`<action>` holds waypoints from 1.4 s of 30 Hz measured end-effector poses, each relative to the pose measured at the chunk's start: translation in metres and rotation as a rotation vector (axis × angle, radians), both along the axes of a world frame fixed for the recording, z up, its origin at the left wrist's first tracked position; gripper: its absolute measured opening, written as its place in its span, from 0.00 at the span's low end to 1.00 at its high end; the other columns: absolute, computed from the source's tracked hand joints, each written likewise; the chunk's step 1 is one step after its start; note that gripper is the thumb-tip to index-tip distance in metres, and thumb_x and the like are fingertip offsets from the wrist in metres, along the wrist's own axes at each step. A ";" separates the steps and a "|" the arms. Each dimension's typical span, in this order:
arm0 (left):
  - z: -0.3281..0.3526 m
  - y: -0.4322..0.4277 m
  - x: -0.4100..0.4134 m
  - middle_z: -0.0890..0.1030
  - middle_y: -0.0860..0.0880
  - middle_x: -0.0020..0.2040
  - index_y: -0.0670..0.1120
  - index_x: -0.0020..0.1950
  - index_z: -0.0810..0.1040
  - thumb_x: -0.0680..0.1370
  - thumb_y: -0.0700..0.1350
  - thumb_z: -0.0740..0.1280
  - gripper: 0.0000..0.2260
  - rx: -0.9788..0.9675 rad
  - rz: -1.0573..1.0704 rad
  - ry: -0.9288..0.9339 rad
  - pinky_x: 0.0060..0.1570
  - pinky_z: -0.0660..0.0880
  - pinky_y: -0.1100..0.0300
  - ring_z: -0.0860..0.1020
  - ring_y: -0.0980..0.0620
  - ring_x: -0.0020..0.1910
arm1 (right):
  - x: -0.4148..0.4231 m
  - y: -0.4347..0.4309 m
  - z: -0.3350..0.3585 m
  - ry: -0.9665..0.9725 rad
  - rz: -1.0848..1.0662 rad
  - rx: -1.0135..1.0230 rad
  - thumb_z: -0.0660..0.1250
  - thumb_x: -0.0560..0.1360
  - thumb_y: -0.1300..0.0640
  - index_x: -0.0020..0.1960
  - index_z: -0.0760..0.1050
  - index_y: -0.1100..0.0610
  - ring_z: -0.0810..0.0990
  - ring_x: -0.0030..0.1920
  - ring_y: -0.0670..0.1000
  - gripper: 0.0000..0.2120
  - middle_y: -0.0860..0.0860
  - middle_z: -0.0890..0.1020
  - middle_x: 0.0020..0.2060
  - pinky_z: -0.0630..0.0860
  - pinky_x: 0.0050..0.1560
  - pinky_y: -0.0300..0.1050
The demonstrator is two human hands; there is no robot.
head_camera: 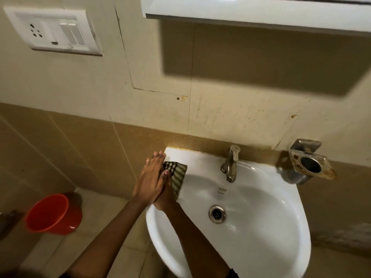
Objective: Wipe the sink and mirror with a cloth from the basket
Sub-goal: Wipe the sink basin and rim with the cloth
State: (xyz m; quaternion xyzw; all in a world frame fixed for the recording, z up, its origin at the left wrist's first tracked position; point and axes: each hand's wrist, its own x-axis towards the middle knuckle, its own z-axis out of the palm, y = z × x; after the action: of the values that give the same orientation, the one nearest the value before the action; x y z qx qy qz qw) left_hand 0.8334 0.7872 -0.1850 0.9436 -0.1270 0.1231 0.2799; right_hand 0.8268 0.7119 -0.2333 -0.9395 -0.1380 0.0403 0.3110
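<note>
Pressing striped cloth (pixel 176 175) flat onto sink (pixel 261 227) back-left rim; right hand (pixel 163 194) on cloth, thumb over it, left hand (pixel 149 177) stacked open-palmed on top for wiping pressure. Mirror cabinet (pixel 251 11) overhead, unwiped probably.

glossy white ceramic sink (pixel 261 227) – dull metal tap (pixel 229 164), woven striped cloth (pixel 177 173), shiny red plastic bucket (pixel 52 213).

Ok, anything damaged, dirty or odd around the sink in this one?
Yes. The metal holder on the wall right of the sink is rusty along its rim. The wall tiles above the tap carry brown stains and small chipped holes. Both hands press the striped cloth on the sink's left rim.
</note>
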 end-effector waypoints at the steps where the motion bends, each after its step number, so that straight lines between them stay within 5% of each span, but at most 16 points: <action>1: -0.002 0.000 0.001 0.60 0.46 0.75 0.47 0.74 0.58 0.78 0.57 0.46 0.27 -0.027 0.000 0.036 0.74 0.46 0.53 0.53 0.52 0.75 | -0.014 -0.004 0.009 0.060 -0.020 0.009 0.59 0.80 0.55 0.73 0.59 0.62 0.68 0.70 0.57 0.24 0.59 0.68 0.70 0.67 0.60 0.35; 5: -0.012 -0.004 0.004 0.61 0.44 0.75 0.44 0.73 0.61 0.78 0.58 0.49 0.28 -0.115 0.060 0.212 0.73 0.44 0.51 0.55 0.47 0.75 | -0.070 -0.020 -0.006 0.298 0.024 0.102 0.50 0.77 0.48 0.74 0.58 0.64 0.60 0.74 0.59 0.30 0.62 0.62 0.73 0.59 0.73 0.56; 7: -0.019 -0.006 0.000 0.60 0.43 0.75 0.42 0.74 0.60 0.78 0.56 0.52 0.27 -0.127 0.072 0.284 0.73 0.44 0.50 0.55 0.47 0.75 | -0.102 -0.047 0.002 0.303 0.142 0.003 0.48 0.79 0.48 0.76 0.51 0.60 0.56 0.75 0.57 0.29 0.59 0.57 0.76 0.53 0.76 0.53; 11: -0.033 -0.015 -0.018 0.61 0.41 0.75 0.40 0.73 0.60 0.79 0.53 0.55 0.26 -0.113 0.085 0.267 0.73 0.46 0.48 0.55 0.44 0.75 | -0.157 -0.116 0.021 0.391 0.294 -0.135 0.49 0.82 0.46 0.77 0.49 0.49 0.64 0.72 0.59 0.25 0.55 0.61 0.75 0.60 0.70 0.51; 16: -0.049 -0.032 -0.039 0.60 0.41 0.75 0.40 0.74 0.59 0.80 0.48 0.58 0.24 -0.048 0.144 0.191 0.73 0.48 0.50 0.55 0.43 0.75 | -0.135 -0.083 0.021 0.377 0.300 -0.040 0.48 0.82 0.49 0.76 0.53 0.55 0.61 0.73 0.55 0.24 0.55 0.61 0.75 0.57 0.71 0.45; 19: -0.050 -0.041 -0.047 0.62 0.41 0.75 0.41 0.73 0.60 0.80 0.48 0.57 0.23 0.015 0.142 0.168 0.73 0.47 0.52 0.56 0.44 0.75 | -0.121 -0.059 0.016 0.386 0.206 -0.060 0.50 0.82 0.51 0.73 0.59 0.61 0.65 0.69 0.60 0.22 0.61 0.65 0.71 0.62 0.68 0.50; 23: -0.053 -0.040 -0.056 0.65 0.41 0.73 0.42 0.72 0.63 0.80 0.50 0.56 0.23 0.065 0.101 0.173 0.73 0.49 0.52 0.61 0.44 0.73 | -0.168 -0.095 0.016 0.198 0.266 -0.214 0.45 0.80 0.41 0.75 0.51 0.49 0.68 0.68 0.57 0.26 0.54 0.66 0.72 0.65 0.67 0.57; 28: -0.056 -0.041 -0.077 0.69 0.45 0.71 0.46 0.71 0.67 0.80 0.51 0.57 0.20 -0.015 0.089 0.224 0.72 0.56 0.54 0.64 0.47 0.72 | -0.209 -0.220 0.033 0.162 0.294 -0.511 0.28 0.73 0.33 0.67 0.67 0.49 0.78 0.58 0.54 0.40 0.50 0.78 0.62 0.72 0.57 0.56; 34: -0.047 -0.042 -0.080 0.80 0.45 0.59 0.46 0.61 0.77 0.80 0.48 0.59 0.14 -0.069 0.128 0.203 0.55 0.73 0.50 0.77 0.44 0.59 | -0.197 -0.174 0.024 0.118 0.426 -0.545 0.46 0.82 0.50 0.69 0.65 0.59 0.77 0.58 0.63 0.22 0.62 0.75 0.64 0.76 0.52 0.60; 39: -0.051 -0.037 -0.075 0.85 0.48 0.50 0.48 0.50 0.82 0.75 0.61 0.50 0.26 -0.009 0.022 0.301 0.43 0.72 0.56 0.81 0.46 0.48 | -0.194 -0.123 0.008 0.211 0.372 -0.568 0.51 0.73 0.36 0.60 0.72 0.55 0.82 0.35 0.49 0.28 0.50 0.84 0.43 0.75 0.27 0.39; 42: -0.051 -0.035 -0.074 0.85 0.50 0.42 0.51 0.45 0.83 0.72 0.67 0.47 0.30 -0.011 0.010 0.346 0.41 0.72 0.57 0.82 0.49 0.43 | -0.201 -0.173 0.010 0.143 0.471 -0.600 0.51 0.74 0.35 0.63 0.73 0.51 0.83 0.41 0.45 0.27 0.46 0.84 0.50 0.78 0.32 0.38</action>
State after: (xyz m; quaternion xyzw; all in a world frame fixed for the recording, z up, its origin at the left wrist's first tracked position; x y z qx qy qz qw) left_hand 0.7596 0.7523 -0.2364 0.9497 -0.0716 -0.0390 0.3023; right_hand 0.6256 0.5387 -0.2233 -0.9262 -0.3098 0.2145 0.0133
